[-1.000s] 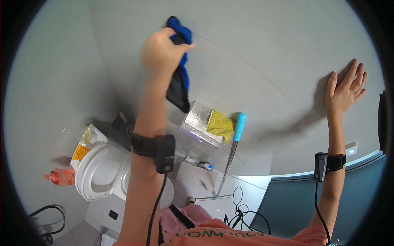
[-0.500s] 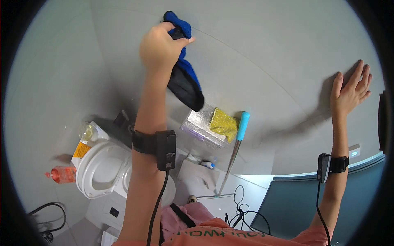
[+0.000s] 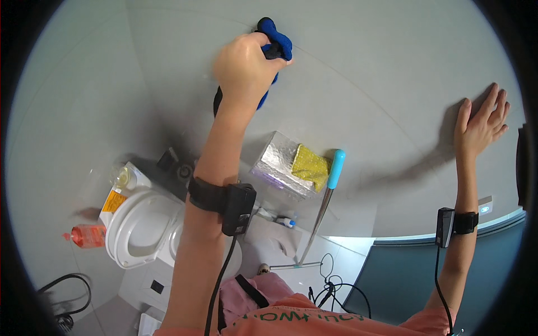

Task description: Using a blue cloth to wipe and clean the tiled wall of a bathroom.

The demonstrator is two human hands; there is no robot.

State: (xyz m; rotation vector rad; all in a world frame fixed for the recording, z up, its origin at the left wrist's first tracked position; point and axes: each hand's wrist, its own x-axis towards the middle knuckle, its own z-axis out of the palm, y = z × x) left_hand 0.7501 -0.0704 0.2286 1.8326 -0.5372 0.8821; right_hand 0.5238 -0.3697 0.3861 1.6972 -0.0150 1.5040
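Bunched in my left hand [image 3: 245,67] is a blue and black cloth [image 3: 276,40], pressed against the grey tiled wall [image 3: 358,61]. Part of the cloth hangs below the fist, partly hidden behind my wrist. Far to the right, my right hand [image 3: 479,124] rests flat on the same wall, fingers spread and holding nothing. Below the left hand, a yellow cloth [image 3: 311,167] lies over a silvery, shiny box [image 3: 278,158] fixed on the wall.
A blue-handled pole [image 3: 337,168] leans beside the box. To the lower left stand a white toilet [image 3: 144,229] and a bottle of red liquid [image 3: 88,236]. Black cables [image 3: 334,291] lie on the floor. A wall switch [image 3: 485,206] and dark door [image 3: 403,274] are at right.
My left hand has moved right along the wall with the blue and black cloth, whose hanging end has swung left behind my wrist. The right hand stays in place on the wall.
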